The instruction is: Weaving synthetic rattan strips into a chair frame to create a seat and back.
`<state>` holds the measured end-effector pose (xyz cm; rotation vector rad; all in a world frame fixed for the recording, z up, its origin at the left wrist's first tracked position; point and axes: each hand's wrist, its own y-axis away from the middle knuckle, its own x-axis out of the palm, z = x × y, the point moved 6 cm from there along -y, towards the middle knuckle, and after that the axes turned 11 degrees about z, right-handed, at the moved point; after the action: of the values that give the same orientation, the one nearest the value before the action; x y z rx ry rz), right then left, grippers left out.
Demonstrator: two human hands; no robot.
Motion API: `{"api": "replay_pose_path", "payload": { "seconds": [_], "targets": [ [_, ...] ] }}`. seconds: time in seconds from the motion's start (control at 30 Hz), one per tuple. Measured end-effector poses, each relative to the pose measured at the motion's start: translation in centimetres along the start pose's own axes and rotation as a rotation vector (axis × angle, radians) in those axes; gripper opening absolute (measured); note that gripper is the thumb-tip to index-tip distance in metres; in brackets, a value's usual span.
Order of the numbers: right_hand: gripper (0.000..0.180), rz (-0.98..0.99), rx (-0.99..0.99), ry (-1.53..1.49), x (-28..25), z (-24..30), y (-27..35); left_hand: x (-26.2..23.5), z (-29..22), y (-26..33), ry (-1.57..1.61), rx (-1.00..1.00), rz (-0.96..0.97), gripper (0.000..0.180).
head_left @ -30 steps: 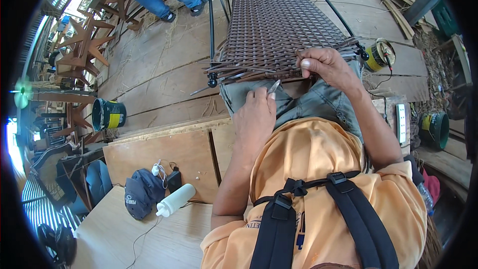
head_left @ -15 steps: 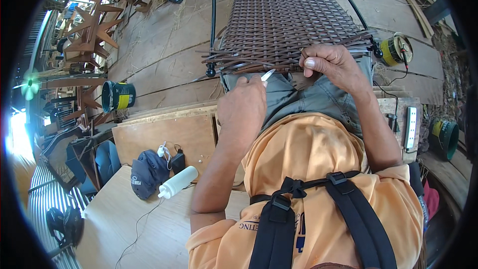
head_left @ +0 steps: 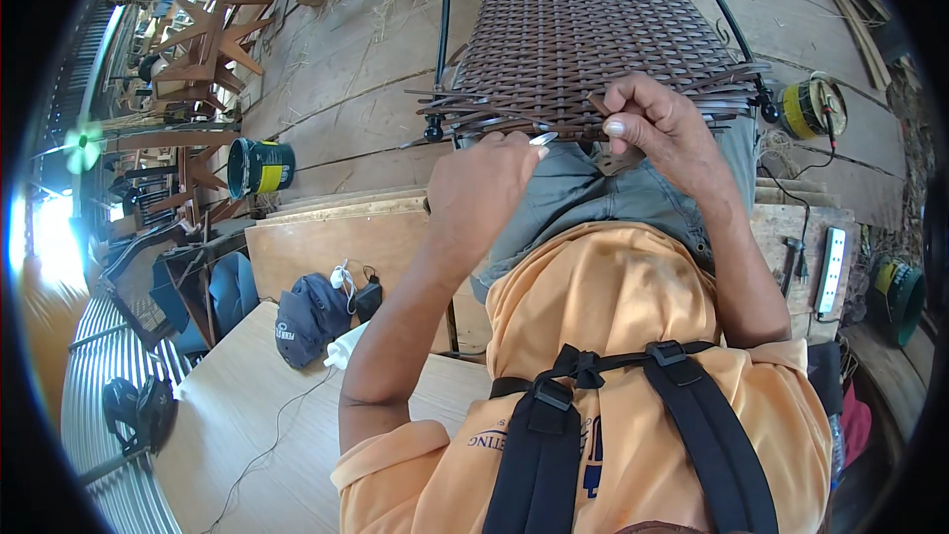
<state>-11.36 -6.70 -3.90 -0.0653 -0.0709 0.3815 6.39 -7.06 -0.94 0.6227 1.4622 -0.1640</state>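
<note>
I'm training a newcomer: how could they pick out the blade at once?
Start at the large brown woven panel, top centre. At its near edge is the left hand. The blade juts from that hand: pale and pointed, unlike the dark strands beside it.

From the lap (head_left: 583, 193): woven panel (head_left: 593, 35) at twelve o'clock, power strip (head_left: 831, 270) at four, cap (head_left: 308, 321) at eight beside what seems a bottle (head_left: 344, 345).

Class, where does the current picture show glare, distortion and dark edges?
Head view: glare blows out a bright patch at far left; head view: black surrounds the image, and the corrugated sheet looks bowed near the rim; head view: the woven panel looks fairly sharp.
</note>
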Motion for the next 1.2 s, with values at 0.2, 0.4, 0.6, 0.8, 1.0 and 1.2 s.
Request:
{"api": "replay_pose_path", "payload": {
  "seconds": [0.2,0.4,0.6,0.8,1.0,1.2],
  "targets": [
    [0.014,-0.018,-0.107,0.403,0.6,0.7,-0.3,-0.2,0.8,-0.8,0.065,0.080,-0.113,0.030],
    [0.015,-0.047,-0.103,0.482,0.9,1.0,-0.2,-0.5,0.6,-1.0,-0.023,0.171,-0.106,0.034],
    [0.015,-0.038,-0.176,0.547,0.9,0.9,0.0,-1.2,-0.4,-0.9,-0.165,0.108,-0.152,0.036],
    [0.016,-0.009,-0.215,0.600,1.5,1.6,-0.5,-0.4,0.5,-1.1,-0.028,0.259,-0.235,0.033],
    [0.014,0.139,-0.160,0.717,1.5,1.9,-1.3,0.2,1.1,-1.6,0.016,0.246,-0.288,0.034],
    [0.012,0.231,-0.122,0.730,1.9,1.9,-1.7,1.1,1.5,-1.0,0.108,0.284,-0.496,0.033]
  ]
}}
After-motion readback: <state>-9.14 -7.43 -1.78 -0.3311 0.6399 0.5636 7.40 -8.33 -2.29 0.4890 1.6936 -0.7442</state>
